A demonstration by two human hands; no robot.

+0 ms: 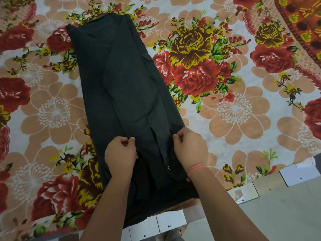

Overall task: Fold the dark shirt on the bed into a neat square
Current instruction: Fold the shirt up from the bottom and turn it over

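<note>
Both hands work at the near end of the dark shirt, which lies lengthwise down the middle of the bed on a floral bedsheet. The shirt's sides are already turned in, so it forms one long narrow strip running from the far collar end toward the person, and its near end reaches the bed's edge.

The left hand sits on the strip's left part with its fingers curled and pinching a ridge of cloth. The right hand mirrors it near the right edge, its fingers closed on the fabric in the same way. Holding at two matching points across the width looks meant to keep the layers together and the edge straight, so the near portion can be carried up over the rest without the tucked-in sides slipping out.

Between the hands a placket seam runs down to a small metal snap, which marks the strip's middle. An orange thread band circles the right wrist.

Judging by the shape, the lengthwise folds are done and the crosswise folds that would shorten the strip into a square remain. Pale floor shows beyond the bed's near corner.
</note>
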